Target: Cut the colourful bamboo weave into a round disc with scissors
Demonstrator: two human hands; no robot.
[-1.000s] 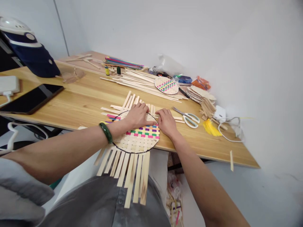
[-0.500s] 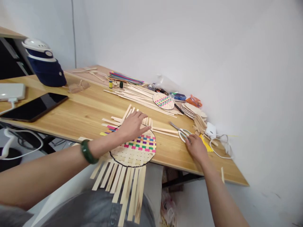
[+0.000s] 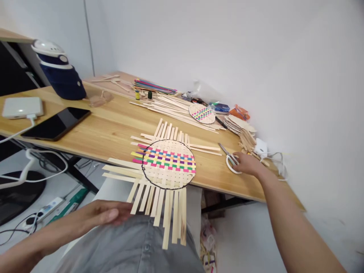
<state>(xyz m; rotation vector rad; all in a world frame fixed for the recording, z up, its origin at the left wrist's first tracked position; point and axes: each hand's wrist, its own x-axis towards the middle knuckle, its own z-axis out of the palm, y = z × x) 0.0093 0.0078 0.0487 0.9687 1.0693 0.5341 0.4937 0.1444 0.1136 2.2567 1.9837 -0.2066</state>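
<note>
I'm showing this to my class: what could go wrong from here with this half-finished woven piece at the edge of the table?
The woven bamboo mat is held by neither the left hand nor the right hand, and its loose strip ends jut past the table edge, so a knock could shift it or loosen the weave.

With the right hand at the scissors, any cut into unheld strips might stray from the black outline.
</note>
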